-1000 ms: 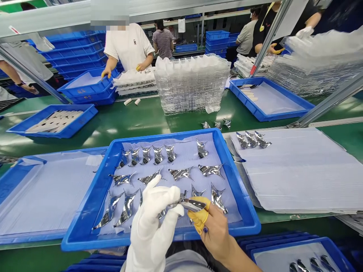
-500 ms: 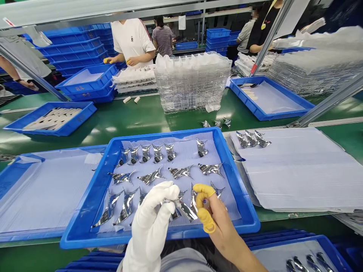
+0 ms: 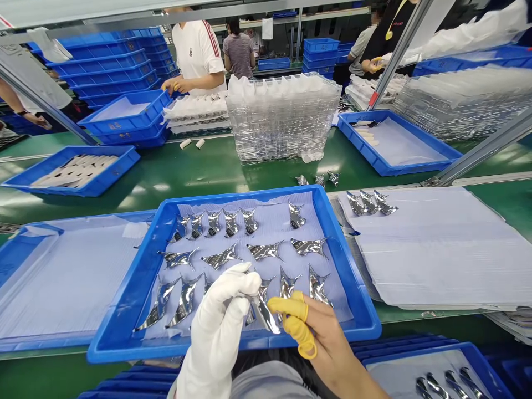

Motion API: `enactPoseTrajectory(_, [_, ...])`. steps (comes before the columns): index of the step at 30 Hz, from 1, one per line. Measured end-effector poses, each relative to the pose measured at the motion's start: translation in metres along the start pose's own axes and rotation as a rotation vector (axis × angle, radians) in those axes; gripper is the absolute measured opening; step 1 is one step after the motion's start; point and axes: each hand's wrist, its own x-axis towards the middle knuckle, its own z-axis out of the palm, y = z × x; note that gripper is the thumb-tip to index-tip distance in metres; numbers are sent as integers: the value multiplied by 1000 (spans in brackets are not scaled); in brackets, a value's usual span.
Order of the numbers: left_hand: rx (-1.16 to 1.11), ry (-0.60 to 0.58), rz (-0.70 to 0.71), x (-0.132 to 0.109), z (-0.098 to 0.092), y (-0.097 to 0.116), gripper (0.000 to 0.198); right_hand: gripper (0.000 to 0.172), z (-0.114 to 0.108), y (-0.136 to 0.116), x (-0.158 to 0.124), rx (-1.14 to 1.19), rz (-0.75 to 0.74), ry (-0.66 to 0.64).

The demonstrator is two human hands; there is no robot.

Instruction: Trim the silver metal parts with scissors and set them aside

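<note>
My left hand [image 3: 220,327], in a white glove, pinches a shiny chrome-like curved metal piece [image 3: 266,317] by its upper end, above the front of a blue tray [image 3: 120,310]. Yellow finger cots cover fingers of my right hand [image 3: 307,332]. Its fingers and thumb are drawn together, with one fingertip at the right edge of the held piece; whether anything sits between them is hidden. Beneath both hands, the paper-lined tray bears rows of similar curved pieces [image 3: 266,251], some hidden behind my left hand.
Right of the tray, three small chrome pieces [image 3: 368,203] lie on a paper stack [image 3: 436,249]. Another paper-lined tray [image 3: 62,277] adjoins on the left. Behind stands a wrapped stack of clear trays [image 3: 282,122]. Several people work across the green table [image 3: 187,172].
My right hand has moved left and slightly down to the held piece, its fingers drawing closer together. The left hand has shifted a little, with the piece tilting further downward.
</note>
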Motion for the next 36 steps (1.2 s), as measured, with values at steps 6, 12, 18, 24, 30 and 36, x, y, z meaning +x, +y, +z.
enactPoseTrajectory(6, [26, -30, 59, 1, -1, -1, 25, 36, -1, 1, -2, 12, 7, -40])
enactPoseTrajectory(12, [9, -47, 69, 3, -1, 1, 25, 39, 3, 3, -6, -188, -140, 13])
enactPoseTrajectory(18, [3, -29, 47, -3, -3, -3, 24, 41, 7, 0, 1, -141, -197, -17])
enactPoseTrajectory(24, [3, 17, 18, -11, 1, -3, 23, 39, 13, 2, 6, -60, -240, -10])
enactPoseTrajectory(30, [3, 24, 25, -14, 1, -2, 24, 39, 13, 0, 8, -30, -242, -25])
enactPoseTrajectory(36, [-14, 4, 4, -14, 4, -4, 28, 36, 19, 1, 11, 13, -181, 39])
